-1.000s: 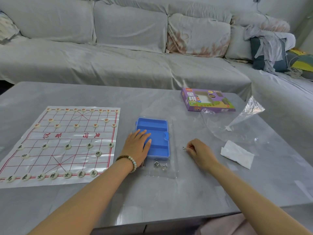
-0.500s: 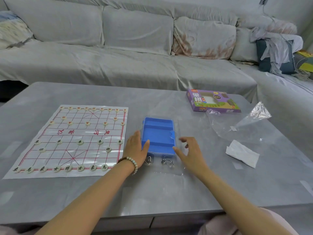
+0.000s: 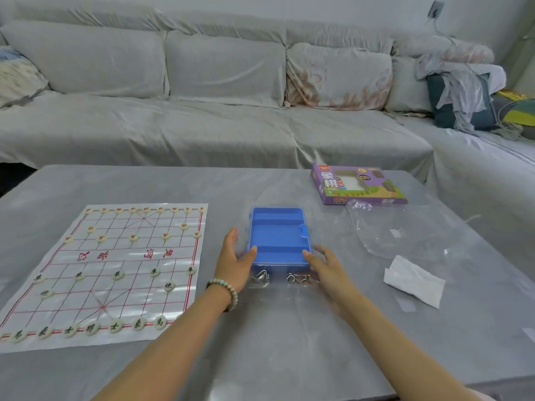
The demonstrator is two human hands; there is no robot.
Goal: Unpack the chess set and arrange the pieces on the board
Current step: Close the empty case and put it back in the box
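A paper chess board (image 3: 110, 273) with red lines lies on the left of the grey table (image 3: 260, 357). Round cream pieces (image 3: 154, 272) with red and black characters stand on its near and far rows. A blue plastic tray (image 3: 279, 235) sits in the table's middle inside a clear case. My left hand (image 3: 236, 263) touches the tray's near left corner with relaxed fingers. My right hand (image 3: 325, 266) touches its near right corner, fingers spread. Small metal rings (image 3: 298, 279) lie just in front of the tray, between my hands.
A purple chess box (image 3: 357, 185) lies at the far right of the table. A clear plastic bag (image 3: 399, 230) and a folded white paper (image 3: 414, 280) lie on the right. A grey sofa (image 3: 217, 111) runs behind the table.
My right hand left the small ring on the table and moved left to the tray's near right corner. My left hand slid from on top of the tray to its left side.
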